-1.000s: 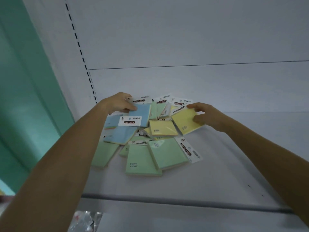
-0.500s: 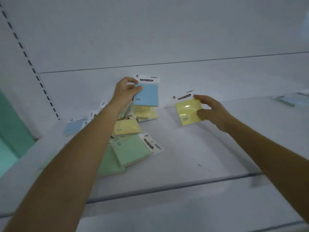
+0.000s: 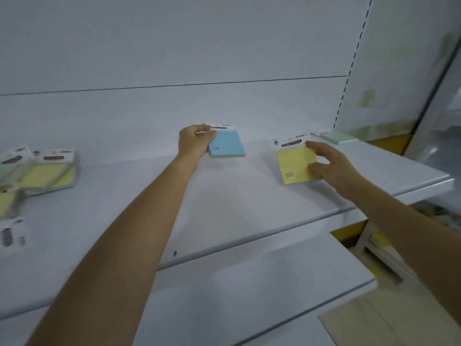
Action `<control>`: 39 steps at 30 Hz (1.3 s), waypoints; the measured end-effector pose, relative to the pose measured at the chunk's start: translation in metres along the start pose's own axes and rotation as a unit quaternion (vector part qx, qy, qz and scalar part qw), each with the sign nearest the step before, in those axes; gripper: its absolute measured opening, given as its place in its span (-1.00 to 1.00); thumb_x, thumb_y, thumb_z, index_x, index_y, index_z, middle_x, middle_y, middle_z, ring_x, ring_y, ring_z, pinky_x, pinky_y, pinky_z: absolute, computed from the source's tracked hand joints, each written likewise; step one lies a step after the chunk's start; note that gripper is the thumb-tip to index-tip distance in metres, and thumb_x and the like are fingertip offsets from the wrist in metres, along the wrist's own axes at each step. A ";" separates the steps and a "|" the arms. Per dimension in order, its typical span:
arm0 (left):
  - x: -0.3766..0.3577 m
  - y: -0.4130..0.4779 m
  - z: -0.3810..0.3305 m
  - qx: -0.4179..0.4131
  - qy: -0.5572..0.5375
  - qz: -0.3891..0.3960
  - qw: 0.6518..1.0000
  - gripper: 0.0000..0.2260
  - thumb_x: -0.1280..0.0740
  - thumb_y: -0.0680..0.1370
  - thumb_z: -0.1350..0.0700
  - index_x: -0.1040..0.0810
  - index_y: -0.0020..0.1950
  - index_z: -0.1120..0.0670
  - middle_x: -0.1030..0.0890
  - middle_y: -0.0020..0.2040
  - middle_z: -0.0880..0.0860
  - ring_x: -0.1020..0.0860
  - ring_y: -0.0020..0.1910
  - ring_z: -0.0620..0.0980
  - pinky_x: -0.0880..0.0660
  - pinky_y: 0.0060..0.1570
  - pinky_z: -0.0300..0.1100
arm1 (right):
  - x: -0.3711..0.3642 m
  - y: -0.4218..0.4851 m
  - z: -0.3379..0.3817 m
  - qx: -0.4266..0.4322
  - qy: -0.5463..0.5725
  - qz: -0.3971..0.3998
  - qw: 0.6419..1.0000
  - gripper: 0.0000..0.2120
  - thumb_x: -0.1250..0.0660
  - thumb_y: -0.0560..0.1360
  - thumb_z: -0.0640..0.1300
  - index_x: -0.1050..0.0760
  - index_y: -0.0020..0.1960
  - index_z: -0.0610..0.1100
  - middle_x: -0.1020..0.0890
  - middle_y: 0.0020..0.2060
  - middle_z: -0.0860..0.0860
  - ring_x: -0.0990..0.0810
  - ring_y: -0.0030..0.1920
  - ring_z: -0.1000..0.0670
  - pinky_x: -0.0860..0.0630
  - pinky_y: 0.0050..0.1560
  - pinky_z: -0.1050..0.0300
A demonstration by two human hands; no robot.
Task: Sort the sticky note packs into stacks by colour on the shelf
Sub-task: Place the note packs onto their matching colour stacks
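Observation:
My left hand (image 3: 193, 143) grips a blue sticky note pack (image 3: 225, 144) by its left edge, just above the white shelf (image 3: 224, 203) near the back wall. To its right, my right hand (image 3: 329, 163) pinches a yellow pack (image 3: 295, 164) at its right side, low over the shelf. A pale green pack (image 3: 339, 137) lies flat in the shelf's far right corner. The mixed pile of packs (image 3: 47, 171), mostly yellow on top, sits blurred at the far left edge of the view.
A lower white shelf (image 3: 249, 295) juts out below, with a tan cardboard piece (image 3: 399, 320) at its right. A slotted upright (image 3: 349, 66) marks the shelf's right end. Yellow fittings and blurred goods show past the right edge.
Both hands lifted their packs off the pile and carried them rightward along the shelf. My view swung right, so the pile now sits at the far left.

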State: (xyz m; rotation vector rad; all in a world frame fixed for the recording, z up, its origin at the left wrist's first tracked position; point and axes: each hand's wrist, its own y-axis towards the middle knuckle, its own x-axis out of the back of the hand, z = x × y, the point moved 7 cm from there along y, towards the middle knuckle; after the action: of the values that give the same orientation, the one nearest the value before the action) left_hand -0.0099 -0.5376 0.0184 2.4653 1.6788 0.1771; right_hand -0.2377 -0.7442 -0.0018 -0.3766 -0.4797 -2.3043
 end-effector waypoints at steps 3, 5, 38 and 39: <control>-0.070 -0.010 0.005 0.037 -0.010 0.024 0.999 -0.69 -0.24 0.49 0.35 -0.49 0.23 0.26 -0.51 0.00 0.15 -0.54 -0.09 0.05 -0.51 -0.24 -0.33 | 0.046 0.009 -0.029 -0.008 -0.058 -0.007 0.998 -0.50 -0.19 0.49 -0.37 -0.35 0.36 -0.02 -0.43 0.30 -0.07 -0.41 0.19 -0.03 -0.38 0.09 0.21; -0.109 -0.008 0.006 0.046 0.006 0.038 0.998 -0.66 -0.21 0.50 0.36 -0.47 0.27 0.25 -0.48 0.03 0.13 -0.51 -0.04 0.02 -0.49 -0.29 -0.39 | 0.069 0.018 -0.042 -0.010 -0.067 -0.008 0.998 -0.51 -0.18 0.50 -0.37 -0.34 0.37 -0.02 -0.41 0.32 -0.09 -0.40 0.27 -0.08 -0.36 0.18 0.11; -0.078 0.013 0.025 -0.004 0.488 0.017 0.873 -0.67 -0.12 0.61 0.16 -0.41 0.35 0.21 -0.47 0.36 0.19 -0.44 0.32 0.12 -0.28 0.29 -0.17 | -0.045 0.137 -0.002 0.050 0.005 0.189 0.981 -0.48 -0.14 0.49 -0.36 -0.27 0.43 -0.11 -0.42 0.23 -0.09 -0.40 0.05 -0.01 -0.40 -0.13 0.24; -0.069 0.006 0.026 -0.004 0.478 0.012 0.878 -0.66 -0.12 0.61 0.15 -0.40 0.36 0.21 -0.47 0.35 0.18 -0.46 0.30 0.12 -0.29 0.27 -0.18 | -0.062 0.134 0.000 0.056 -0.010 0.203 0.978 -0.47 -0.14 0.49 -0.36 -0.25 0.43 -0.12 -0.41 0.27 -0.12 -0.40 0.06 -0.01 -0.40 -0.15 0.23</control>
State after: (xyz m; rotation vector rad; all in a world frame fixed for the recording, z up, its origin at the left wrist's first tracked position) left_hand -0.0245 -0.6052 -0.0064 2.5307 1.8714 1.6204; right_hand -0.0987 -0.7947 0.0039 -0.4022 -0.4894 -1.8724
